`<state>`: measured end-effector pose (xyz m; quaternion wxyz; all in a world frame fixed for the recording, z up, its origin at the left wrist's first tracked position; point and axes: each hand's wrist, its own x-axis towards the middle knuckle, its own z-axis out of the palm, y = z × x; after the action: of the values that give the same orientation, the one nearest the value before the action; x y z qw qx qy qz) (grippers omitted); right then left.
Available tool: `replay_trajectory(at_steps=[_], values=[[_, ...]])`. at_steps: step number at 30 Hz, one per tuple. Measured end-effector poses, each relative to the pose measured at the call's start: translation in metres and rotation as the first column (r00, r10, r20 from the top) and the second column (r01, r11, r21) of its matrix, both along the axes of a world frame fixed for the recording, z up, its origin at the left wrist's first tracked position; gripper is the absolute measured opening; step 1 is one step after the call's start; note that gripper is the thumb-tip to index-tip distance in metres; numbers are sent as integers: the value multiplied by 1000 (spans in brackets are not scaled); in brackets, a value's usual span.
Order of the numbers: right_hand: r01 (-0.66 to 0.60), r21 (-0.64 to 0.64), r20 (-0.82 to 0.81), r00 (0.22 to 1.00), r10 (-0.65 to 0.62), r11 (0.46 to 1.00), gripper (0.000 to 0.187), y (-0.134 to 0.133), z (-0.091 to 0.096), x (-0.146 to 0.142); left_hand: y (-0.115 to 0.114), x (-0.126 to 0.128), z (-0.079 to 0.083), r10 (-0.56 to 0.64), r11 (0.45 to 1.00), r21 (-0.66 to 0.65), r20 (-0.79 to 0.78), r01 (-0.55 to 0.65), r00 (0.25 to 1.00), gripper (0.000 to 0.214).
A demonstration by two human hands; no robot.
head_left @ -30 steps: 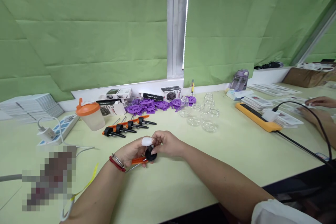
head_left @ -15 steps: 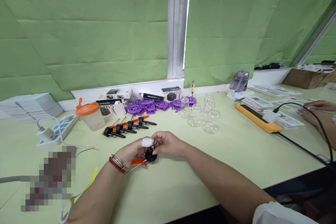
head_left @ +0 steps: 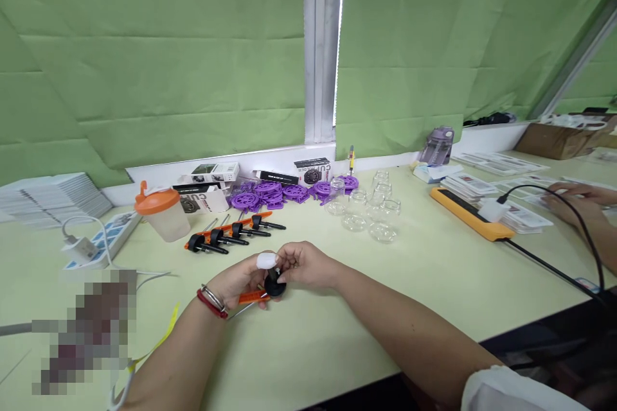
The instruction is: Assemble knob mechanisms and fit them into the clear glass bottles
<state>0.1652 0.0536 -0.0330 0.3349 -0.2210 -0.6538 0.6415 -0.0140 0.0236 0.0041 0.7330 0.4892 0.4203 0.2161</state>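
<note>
My left hand [head_left: 241, 279] is closed around a black round-based part [head_left: 275, 287] with an orange strip [head_left: 250, 297] and a thin metal rod [head_left: 241, 311] sticking out toward the wrist. A white cover [head_left: 267, 261] sits at the thumb of this hand. The fingers of my right hand [head_left: 306, 263] are pinched together at the top of the same black part; whatever small piece lies between them is hidden. Beyond my hands, several similar black parts with orange strips [head_left: 236, 231] lie in a slanting row.
Purple wheel-shaped pieces [head_left: 267, 192] and cup holder boxes [head_left: 315, 173] stand along the wall. Clear glass cups [head_left: 383, 230] are right of centre. An orange-lidded cup [head_left: 164, 212] and power strip [head_left: 113, 237] are left. Rightward lie a yellow power strip [head_left: 467, 215] and another person's hands [head_left: 573, 205].
The whole view has shifted slightly, so things appear a little further left. Both hands keep nearly the same hold on the black part.
</note>
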Motion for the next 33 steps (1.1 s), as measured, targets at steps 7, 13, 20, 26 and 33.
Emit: replay_trajectory(at_steps=[7,13,20,26,33], values=[[15,0,-10,1000,-15,1000,27,-1,1,0,3,-1,-3,-1,1000,-13,3,1,1000,40],[11,0,-14,1000,-11,1000,28,0,-1,-1,2,0,-2,7,1000,-11,17,-7,1000,37],[13,-44,-25,1000,-14,999,32,-3,0,-2,0,2,0,13,1000,-17,6,-13,1000,42],[22,-42,-22,999,-23,999,34,-4,1,-3,1,1,-1,12,1000,1,-2,-12,1000,43],[26,-47,-27,999,-27,999,32,-3,0,-3,3,0,-1,18,1000,-22,11,-18,1000,39]])
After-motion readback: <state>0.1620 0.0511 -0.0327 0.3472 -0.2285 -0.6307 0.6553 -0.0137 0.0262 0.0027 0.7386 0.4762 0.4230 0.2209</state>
